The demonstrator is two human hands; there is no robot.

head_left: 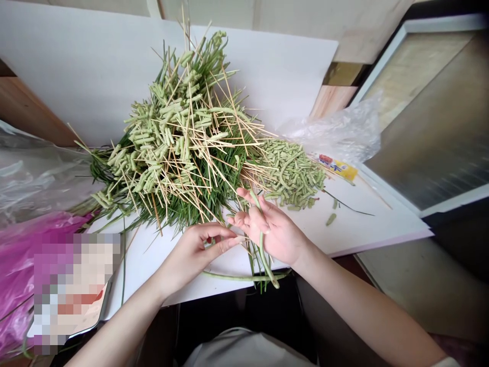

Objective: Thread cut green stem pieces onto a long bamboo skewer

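Crossing the board's edge (pixel 183 300), a green stem (pixel 263 260) touches the right hand (pixel 273 229).

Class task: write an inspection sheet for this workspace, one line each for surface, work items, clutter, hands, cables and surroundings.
Surface: white board.
Work items: bundle of wooden skewers threaded with green stem pieces; loose cut green pieces; long green stem.
Clutter: clear plastic bag; magenta plastic; yellow-labelled packet.
Hands: right hand spread, long green stem against it; left hand curled beside it.
Cables: nothing seen.
Surroundings: wooden boards; framed panel.
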